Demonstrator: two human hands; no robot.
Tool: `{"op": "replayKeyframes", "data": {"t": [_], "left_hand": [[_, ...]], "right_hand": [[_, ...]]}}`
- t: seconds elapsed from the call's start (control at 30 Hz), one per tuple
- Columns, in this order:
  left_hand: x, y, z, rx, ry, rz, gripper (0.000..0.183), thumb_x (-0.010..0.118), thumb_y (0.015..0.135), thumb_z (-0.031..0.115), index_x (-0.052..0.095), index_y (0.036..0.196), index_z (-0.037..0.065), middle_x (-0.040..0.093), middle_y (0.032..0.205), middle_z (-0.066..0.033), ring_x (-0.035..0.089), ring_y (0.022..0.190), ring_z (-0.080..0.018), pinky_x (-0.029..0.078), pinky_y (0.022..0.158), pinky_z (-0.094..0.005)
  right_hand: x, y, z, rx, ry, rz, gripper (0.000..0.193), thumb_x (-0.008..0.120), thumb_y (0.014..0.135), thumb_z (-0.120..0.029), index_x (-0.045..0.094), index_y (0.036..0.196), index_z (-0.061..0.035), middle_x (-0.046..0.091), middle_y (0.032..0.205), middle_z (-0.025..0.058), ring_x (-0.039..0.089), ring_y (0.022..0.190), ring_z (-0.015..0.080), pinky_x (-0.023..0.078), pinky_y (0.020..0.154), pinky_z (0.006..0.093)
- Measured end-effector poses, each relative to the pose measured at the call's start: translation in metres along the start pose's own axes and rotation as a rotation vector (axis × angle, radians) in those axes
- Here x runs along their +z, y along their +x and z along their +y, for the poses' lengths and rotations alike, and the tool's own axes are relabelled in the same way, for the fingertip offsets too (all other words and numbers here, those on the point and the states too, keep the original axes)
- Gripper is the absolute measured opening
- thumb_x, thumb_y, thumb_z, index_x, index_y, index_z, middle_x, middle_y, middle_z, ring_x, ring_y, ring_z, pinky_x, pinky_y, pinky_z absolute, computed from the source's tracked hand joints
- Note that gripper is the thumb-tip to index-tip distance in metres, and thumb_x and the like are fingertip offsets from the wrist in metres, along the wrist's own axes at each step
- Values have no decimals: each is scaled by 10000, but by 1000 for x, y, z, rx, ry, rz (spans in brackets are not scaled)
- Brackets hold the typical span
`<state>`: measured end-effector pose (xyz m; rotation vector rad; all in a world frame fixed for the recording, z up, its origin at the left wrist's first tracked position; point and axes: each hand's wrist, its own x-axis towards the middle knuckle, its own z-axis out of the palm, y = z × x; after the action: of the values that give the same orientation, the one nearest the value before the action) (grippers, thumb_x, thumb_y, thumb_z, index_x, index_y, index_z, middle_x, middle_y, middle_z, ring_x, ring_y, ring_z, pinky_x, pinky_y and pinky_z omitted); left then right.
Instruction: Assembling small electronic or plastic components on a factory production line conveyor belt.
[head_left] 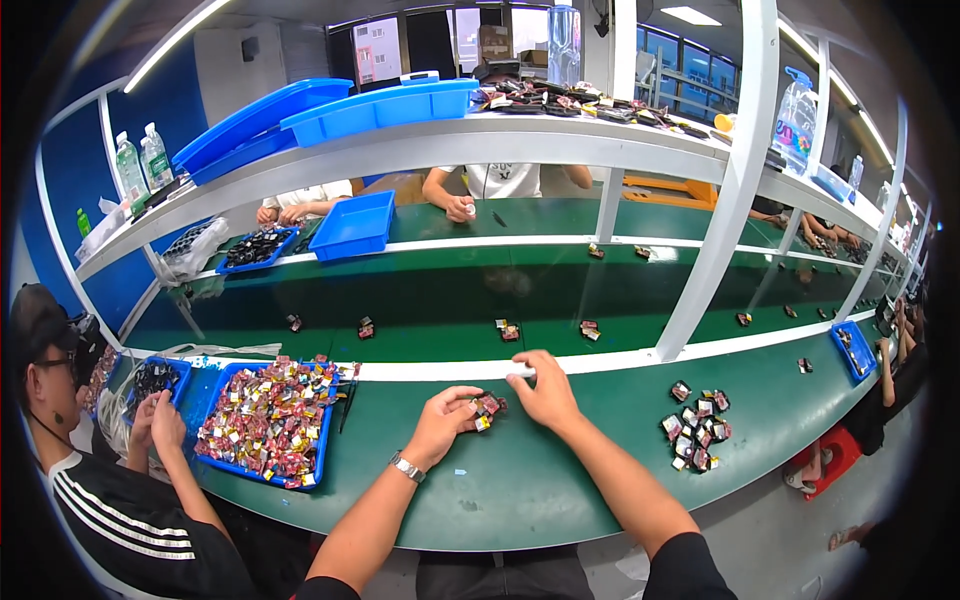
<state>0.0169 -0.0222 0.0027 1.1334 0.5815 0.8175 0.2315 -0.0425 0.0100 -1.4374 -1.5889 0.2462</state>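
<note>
My left hand [441,424], with a metal-band watch at the wrist, grips a small electronic module [487,408] with red, black and yellow parts just above the green bench. To the right of it, my right hand [547,394] is curled, thumb and forefinger close together. Something small and white shows at those fingertips; I cannot make out what it is. Left of my hands stands a blue tray [322,455] heaped with similar modules [265,420]. A loose cluster of modules [694,432] lies on the bench to the right.
Beyond the white rail [430,370], several modules sit spaced along a green conveyor belt [440,325]. A white upright post [720,190] rises at right, under a shelf holding blue trays [380,108]. A co-worker [110,480] sits close at left; others work across the belt.
</note>
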Motion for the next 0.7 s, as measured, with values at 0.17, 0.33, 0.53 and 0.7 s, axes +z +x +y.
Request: {"op": "replayKeyframes", "data": {"t": [0.17,0.33,0.53,0.7], "left_hand": [[-1,2,-2,21,-62,36,264,516,942,-16,504,1205,-33,649,1090,-156,669,1000,-236,568,845,-342],[-4,1,-3,54,-150,63,318,513,927,-40,457,1239,-10,635,1122,-185,669,1014,-290,571,854,-369],[1,-3,7,80,-154,103,451,524,917,-49,402,1351,-15,588,1209,-198,648,1072,-309,565,908,-387],[-1,-5,11,106,-126,78,514,493,922,-81,350,1416,-60,558,1267,-197,632,1102,-295,559,941,-370]], "right_hand": [[18,52,47,171,-314,67,591,762,785,-313,531,1207,30,574,1184,206,518,1143,372,449,970,438],[42,74,50,237,-385,41,639,783,747,-311,530,1218,39,587,1174,207,535,1111,371,456,964,436],[19,66,58,188,-156,38,412,727,699,-146,656,1087,-28,678,986,164,620,1009,325,487,909,391],[-48,9,12,100,4,-497,414,693,706,-119,653,1111,-40,678,906,96,606,915,269,478,899,365]]}}
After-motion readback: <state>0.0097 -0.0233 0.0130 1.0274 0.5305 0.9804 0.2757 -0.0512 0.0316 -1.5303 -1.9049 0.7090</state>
